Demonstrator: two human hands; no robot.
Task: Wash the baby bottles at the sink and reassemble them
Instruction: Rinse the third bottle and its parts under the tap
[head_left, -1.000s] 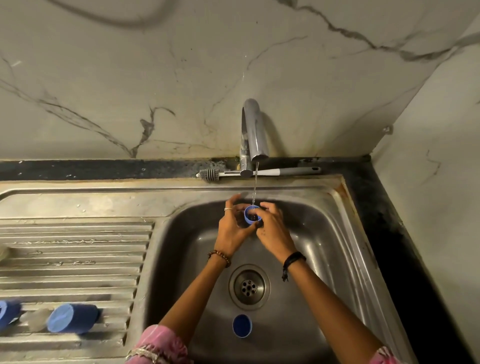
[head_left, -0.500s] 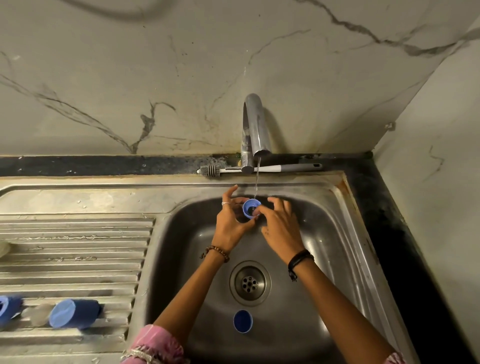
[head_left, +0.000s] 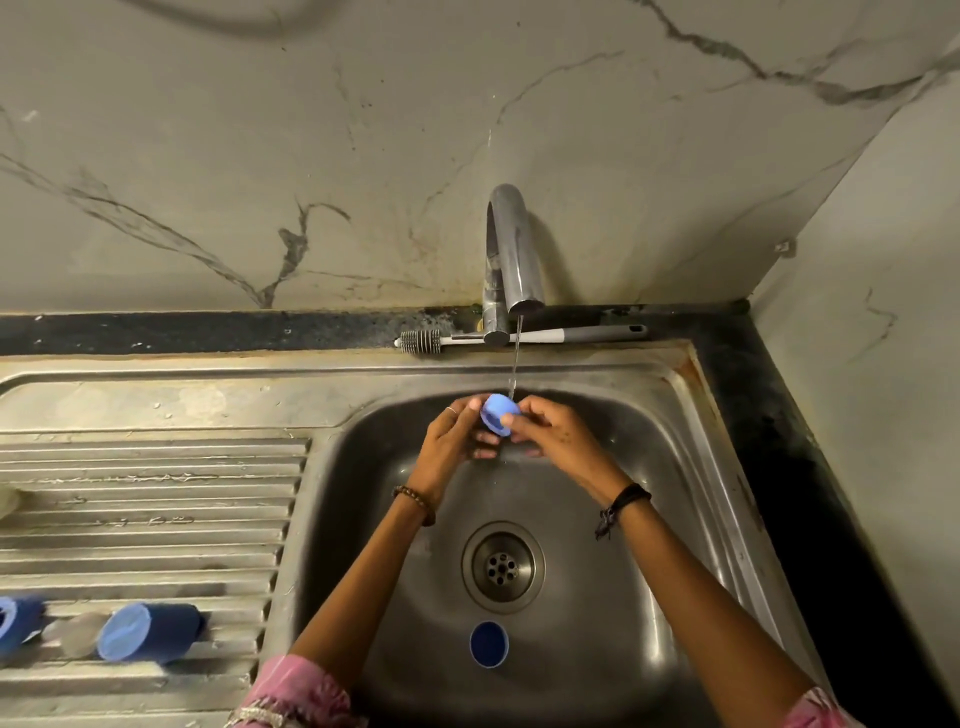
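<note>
Washing looks midway: both hands, left (head_left: 451, 435) and right (head_left: 555, 432), pinch a blue cap (head_left: 500, 413) under the tap stream (head_left: 514, 364); another cap (head_left: 488, 644) waits in the sink (head_left: 691, 499), reassembly undone.

No readable text anywhere in view.

The blue cap (head_left: 500, 413) under the water, the blue bottle (head_left: 150, 631) lying on the drainboard (head_left: 156, 499), the second blue cap (head_left: 488, 643) in the sink (head_left: 649, 519), the tap (head_left: 511, 249) and the brush (head_left: 519, 338) behind it carry no legible lettering, label, brand mark or number; the wall shows only marble veining.
</note>
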